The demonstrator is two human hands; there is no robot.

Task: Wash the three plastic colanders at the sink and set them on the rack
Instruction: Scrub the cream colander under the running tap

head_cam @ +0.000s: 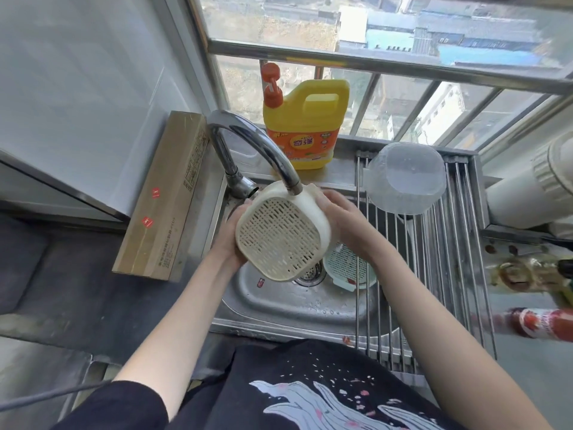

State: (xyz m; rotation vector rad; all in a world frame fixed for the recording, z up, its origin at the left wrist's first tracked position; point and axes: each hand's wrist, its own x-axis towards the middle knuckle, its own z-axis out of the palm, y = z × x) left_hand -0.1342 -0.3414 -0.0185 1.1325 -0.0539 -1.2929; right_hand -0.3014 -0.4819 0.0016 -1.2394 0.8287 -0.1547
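Colander of cream slotted plastic sits mid-wash under the curved steel tap, left hand and right hand each clasping a side, a green one waits in the steel sink, a clear one drains on the rod rack, whose near rods lie free.

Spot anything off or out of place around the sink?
Nothing alarming. One oddity: a red bottle lies on its side by the rack. The beige colander is in both hands, tilted under the faucet.
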